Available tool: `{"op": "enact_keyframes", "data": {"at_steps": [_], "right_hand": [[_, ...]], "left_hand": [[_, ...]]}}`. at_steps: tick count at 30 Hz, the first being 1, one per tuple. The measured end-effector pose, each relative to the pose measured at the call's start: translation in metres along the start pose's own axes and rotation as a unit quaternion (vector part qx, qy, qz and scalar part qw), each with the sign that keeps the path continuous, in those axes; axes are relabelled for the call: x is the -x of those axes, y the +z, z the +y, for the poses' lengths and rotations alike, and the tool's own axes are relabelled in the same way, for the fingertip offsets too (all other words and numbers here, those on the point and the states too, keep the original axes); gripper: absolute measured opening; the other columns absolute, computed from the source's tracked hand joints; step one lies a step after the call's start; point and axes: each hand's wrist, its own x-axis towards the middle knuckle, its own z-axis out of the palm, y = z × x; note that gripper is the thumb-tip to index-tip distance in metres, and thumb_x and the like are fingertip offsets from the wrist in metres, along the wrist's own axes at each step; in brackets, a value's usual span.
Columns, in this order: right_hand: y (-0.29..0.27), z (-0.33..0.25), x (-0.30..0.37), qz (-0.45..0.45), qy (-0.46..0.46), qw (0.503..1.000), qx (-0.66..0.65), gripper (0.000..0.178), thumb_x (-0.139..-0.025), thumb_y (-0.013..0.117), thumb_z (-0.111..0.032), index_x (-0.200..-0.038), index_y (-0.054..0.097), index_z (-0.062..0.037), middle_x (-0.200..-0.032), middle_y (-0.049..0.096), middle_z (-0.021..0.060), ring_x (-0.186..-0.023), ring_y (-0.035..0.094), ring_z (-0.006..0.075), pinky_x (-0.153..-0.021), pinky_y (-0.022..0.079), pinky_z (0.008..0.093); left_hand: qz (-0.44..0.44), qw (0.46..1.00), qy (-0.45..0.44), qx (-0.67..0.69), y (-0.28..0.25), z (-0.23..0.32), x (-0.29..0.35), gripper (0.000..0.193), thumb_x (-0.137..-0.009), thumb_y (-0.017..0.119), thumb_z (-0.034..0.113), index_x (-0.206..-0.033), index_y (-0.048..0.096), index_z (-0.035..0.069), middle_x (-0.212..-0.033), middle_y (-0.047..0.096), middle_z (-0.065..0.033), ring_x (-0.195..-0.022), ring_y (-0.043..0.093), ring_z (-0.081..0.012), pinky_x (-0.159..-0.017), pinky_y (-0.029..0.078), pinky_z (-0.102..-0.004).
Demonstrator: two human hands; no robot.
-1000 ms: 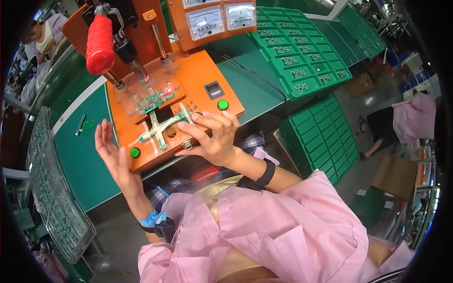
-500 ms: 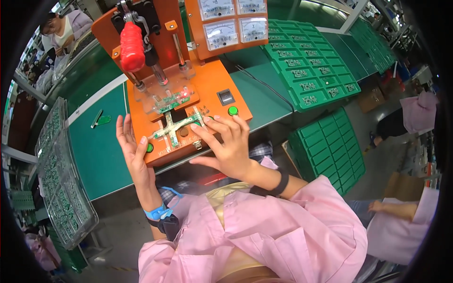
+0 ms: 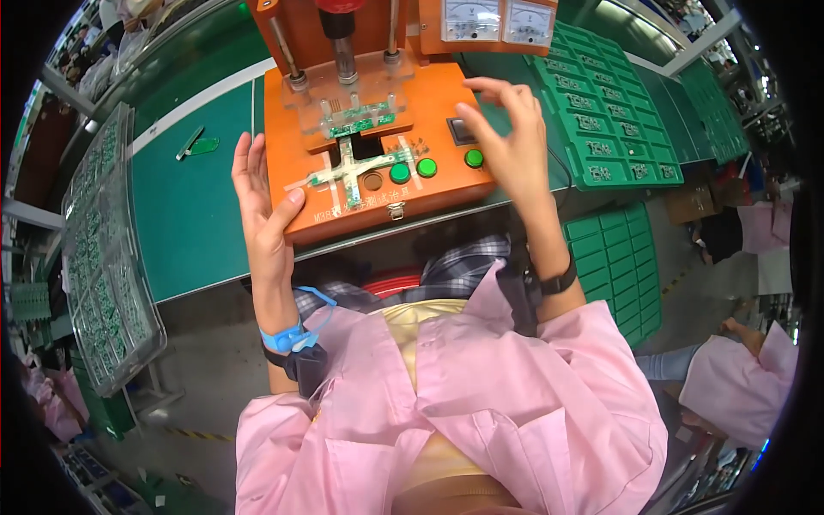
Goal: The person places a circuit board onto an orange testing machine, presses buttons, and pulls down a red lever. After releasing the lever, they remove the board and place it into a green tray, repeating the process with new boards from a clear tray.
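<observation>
My left hand (image 3: 264, 202) rests against the left side of an orange test fixture (image 3: 313, 219). Its fingers are apart, and the thumb lies on the front left corner. Over the fixture's right edge, my right hand (image 3: 519, 150) is raised with bent fingers apart and nothing in it. It is nearest to a black rocker switch (image 3: 461, 130) and a green push button (image 3: 474, 159). A cross-shaped piece with pale tape and green board (image 3: 350, 167) lies on the fixture top. Behind it, a green circuit board (image 3: 365, 120) sits by a clear plate (image 3: 318, 93).
Panel meters (image 3: 470, 21) stand at the back. A green compartment tray (image 3: 601, 103) with small boards lies right, above stacked green trays (image 3: 614, 257). A clear tray of boards (image 3: 107, 275) stands left. Loose green pieces (image 3: 204, 146) lie on the green table (image 3: 184, 232).
My right hand has lifted from the front buttons and moved right, toward the switch side. My left hand stays at the fixture's left corner. The view has shifted.
</observation>
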Motion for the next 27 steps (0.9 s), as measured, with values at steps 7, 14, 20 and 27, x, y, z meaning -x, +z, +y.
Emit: {"op": "enact_keyframes", "data": {"at_steps": [7,14,20,27], "right_hand": [[0.023,-0.074,0.077,-0.231,-0.183,0.921,0.255,0.068,-0.072,0.057,-0.010,-0.135,0.032,-0.0102,-0.049,0.040,0.0020,-0.038,0.038,0.0125,-0.040,0.036,0.0284],[0.041,-0.080,0.089,-0.240,-0.210,0.832,0.453,0.083,-0.065,0.056,-0.011,-0.139,0.018,-0.0030,-0.047,0.035,-0.0010,-0.039,0.036,0.0104,-0.037,0.035,0.0274],[0.044,-0.074,0.092,-0.215,-0.187,0.886,0.367,0.082,-0.063,0.055,-0.009,-0.137,0.020,-0.0011,-0.047,0.038,-0.0004,-0.040,0.041,0.0114,-0.038,0.036,0.0262],[0.017,-0.078,0.065,-0.178,-0.146,0.971,0.071,0.081,-0.061,0.057,-0.008,-0.135,0.025,0.0004,-0.047,0.041,0.0005,-0.040,0.046,0.0132,-0.039,0.038,0.0258]], "left_hand": [[0.001,0.999,-0.024,0.042,-0.001,0.000,-0.002,0.068,-0.068,0.062,0.001,-0.128,0.029,0.005,-0.132,0.030,-0.0142,-0.128,0.022,-0.0250,-0.106,0.015,-0.0343],[-0.003,0.999,-0.018,0.046,-0.005,-0.003,0.000,0.064,-0.068,0.062,0.002,-0.125,0.032,0.005,-0.132,0.031,-0.0139,-0.127,0.024,-0.0242,-0.106,0.017,-0.0340],[-0.012,0.999,-0.031,0.044,-0.002,0.000,-0.002,0.064,-0.068,0.062,0.002,-0.125,0.031,0.004,-0.132,0.030,-0.0143,-0.127,0.023,-0.0245,-0.106,0.016,-0.0347],[-0.015,0.993,-0.025,0.117,-0.008,-0.005,-0.001,0.066,-0.067,0.057,-0.002,-0.126,0.029,0.005,-0.134,0.029,-0.0156,-0.128,0.023,-0.0255,-0.106,0.017,-0.0351]]}}
